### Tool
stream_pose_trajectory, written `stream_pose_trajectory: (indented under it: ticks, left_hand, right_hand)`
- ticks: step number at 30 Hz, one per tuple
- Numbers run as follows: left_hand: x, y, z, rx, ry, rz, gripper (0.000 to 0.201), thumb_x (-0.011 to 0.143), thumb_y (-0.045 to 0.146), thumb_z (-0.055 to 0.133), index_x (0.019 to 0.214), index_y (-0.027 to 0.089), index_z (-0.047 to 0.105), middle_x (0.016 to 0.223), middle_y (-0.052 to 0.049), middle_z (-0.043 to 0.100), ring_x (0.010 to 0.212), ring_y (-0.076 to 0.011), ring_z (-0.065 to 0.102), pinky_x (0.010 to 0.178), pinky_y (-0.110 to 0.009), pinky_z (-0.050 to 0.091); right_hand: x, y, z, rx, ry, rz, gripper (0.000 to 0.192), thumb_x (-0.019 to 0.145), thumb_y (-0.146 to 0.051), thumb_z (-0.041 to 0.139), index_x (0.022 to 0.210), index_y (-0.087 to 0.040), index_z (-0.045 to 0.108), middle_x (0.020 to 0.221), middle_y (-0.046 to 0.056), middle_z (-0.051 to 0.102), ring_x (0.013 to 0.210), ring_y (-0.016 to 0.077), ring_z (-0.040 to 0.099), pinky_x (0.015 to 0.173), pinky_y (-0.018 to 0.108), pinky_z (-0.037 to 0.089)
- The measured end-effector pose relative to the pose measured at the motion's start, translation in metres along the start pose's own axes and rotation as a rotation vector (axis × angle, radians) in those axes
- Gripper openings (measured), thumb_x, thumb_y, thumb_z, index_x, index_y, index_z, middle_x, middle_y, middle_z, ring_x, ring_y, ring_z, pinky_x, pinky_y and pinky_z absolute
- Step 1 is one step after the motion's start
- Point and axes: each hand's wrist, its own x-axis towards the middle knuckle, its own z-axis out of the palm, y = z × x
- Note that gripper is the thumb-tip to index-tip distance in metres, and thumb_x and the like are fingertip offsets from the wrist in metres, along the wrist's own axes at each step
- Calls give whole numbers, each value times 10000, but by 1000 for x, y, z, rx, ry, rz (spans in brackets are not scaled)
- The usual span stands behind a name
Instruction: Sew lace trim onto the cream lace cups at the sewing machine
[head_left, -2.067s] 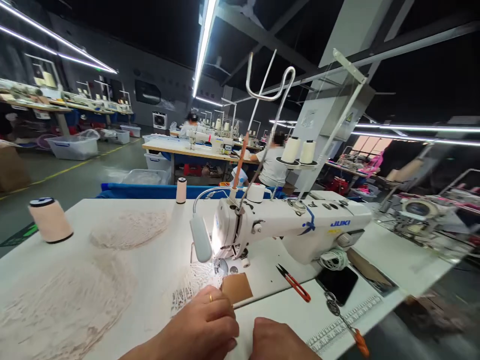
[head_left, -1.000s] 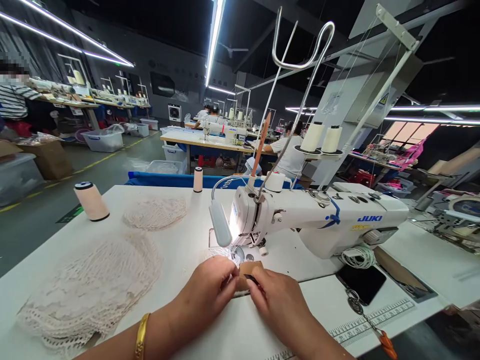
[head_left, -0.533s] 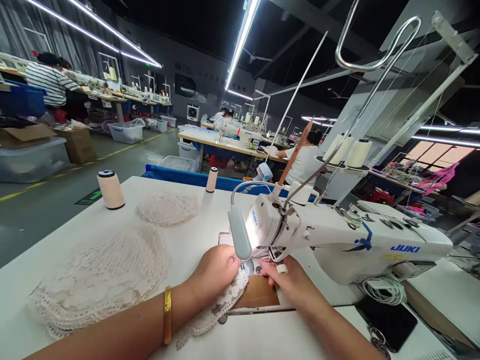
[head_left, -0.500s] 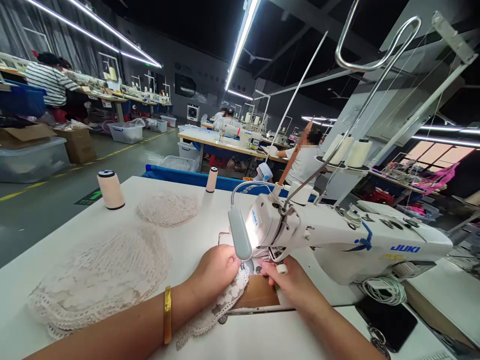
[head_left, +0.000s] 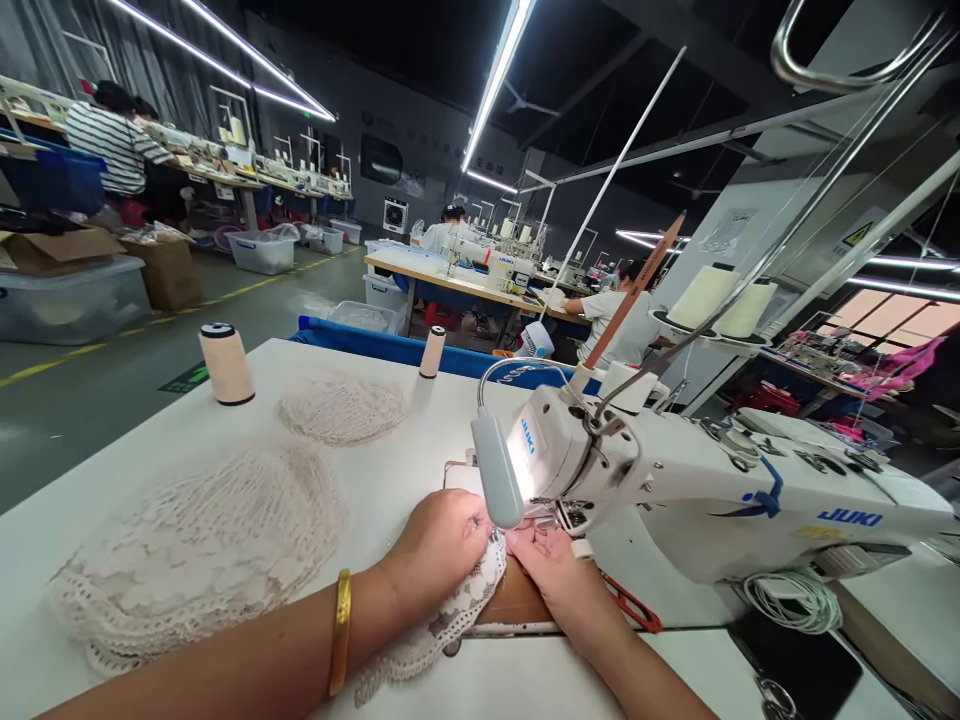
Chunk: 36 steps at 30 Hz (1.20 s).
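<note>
The left hand (head_left: 442, 540) pinches lace trim (head_left: 466, 603) beneath the sewing machine (head_left: 679, 485)'s lamp (head_left: 495, 475).
The right hand (head_left: 559, 575) bunches its fingers at the trim's edge, grip unclear. The lamp overhangs both sets of fingertips; red-handled snips (head_left: 646, 618) lie beside the right forearm. Bare tabletop (head_left: 382, 480) separates lace piles (head_left: 217, 540) from the machine, lettered "JUKI" in blue.

The floral lace (head_left: 466, 602) is off-white, bangle (head_left: 341, 632) gold.

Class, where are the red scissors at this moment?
In the head view, the red scissors lie right of centre in the lower part, beside the right hand, whose wrist partly hides them, and left of the coiled white cord.
</note>
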Motion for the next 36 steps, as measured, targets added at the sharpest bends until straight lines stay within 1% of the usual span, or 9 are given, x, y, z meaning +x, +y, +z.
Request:
stream_pose_trajectory:
  ticks: [3, 6, 11, 15, 19, 27, 32, 36]
  left_hand:
    - [0, 0, 0, 3, 6, 0, 269, 806, 232, 545, 663, 234, 318, 642, 35, 383, 658, -154, 335, 585, -280, 267]
    - [0, 1, 0, 5, 14, 0, 263, 812, 234, 542, 663, 235, 325, 646, 33, 392, 660, -155, 339, 587, -279, 276]
    - [0, 1, 1, 6, 30, -6, 267, 813, 218, 554, 660, 235, 336, 649, 36, 401, 660, -155, 356, 591, -277, 286]
    - [0, 2, 1, 4, 36, -18, 228, 819, 187, 545, 663, 230, 385, 661, 33, 457, 661, -154, 403, 603, -274, 307]
    - [1, 1, 2, 5, 41, -24, 215, 811, 172, 562, 650, 226, 431, 659, 33, 490, 657, -155, 415, 607, -272, 316]
    - [0, 2, 2, 3, 48, -35, 200, 816, 164, 584, 648, 225, 494, 656, 28, 520, 647, -162, 436, 597, -267, 324]
    - [-1, 2, 2, 1, 50, -30, 196, 817, 162, 590, 648, 223, 514, 662, 21, 547, 650, -163, 461, 589, -266, 327]
    - [0, 1, 2, 0, 49, -28, 180, 821, 173, 594, 656, 220, 536, 665, 18, 563, 656, -165, 478, 587, -264, 333]
  right_hand:
    - [-2, 1, -2, 1, 6, 10, 633, 740, -779, 837, 1013, -208, 810, 1173, 141, 831, 1165, 386, 760, 938, 458, 625]
    - [-2, 1, -2, -5, 10, 21, 602, 746, -764, 837, 989, -213, 811, 1158, 133, 833, 1152, 377, 765, 926, 444, 629]
    - [-1, 2, -3, -13, 1, 28, 598, 747, -746, 831, 1005, -207, 820, 1192, 136, 830, 1160, 371, 761, 901, 428, 628]
    - [-1, 2, -3, -20, -7, 28, 607, 755, -732, 826, 1034, -193, 825, 1137, 134, 839, 1095, 361, 776, 945, 447, 616]
    - [-1, 2, -3, -16, -13, 23, 617, 763, -726, 826, 1060, -185, 824, 1136, 135, 840, 1103, 367, 778, 963, 455, 612]
    - [-2, 1, -4, -5, -18, 19, 582, 771, -719, 840, 1035, -201, 827, 1150, 134, 840, 1124, 380, 776, 995, 481, 607]
    - [-3, -2, -5, -7, -24, 15, 574, 776, -717, 841, 1028, -202, 828, 1164, 138, 836, 1165, 387, 764, 1000, 481, 609]
    - [-2, -2, -4, -19, -11, 21, 578, 774, -726, 836, 1023, -204, 826, 1098, 132, 839, 1135, 384, 772, 967, 472, 621]
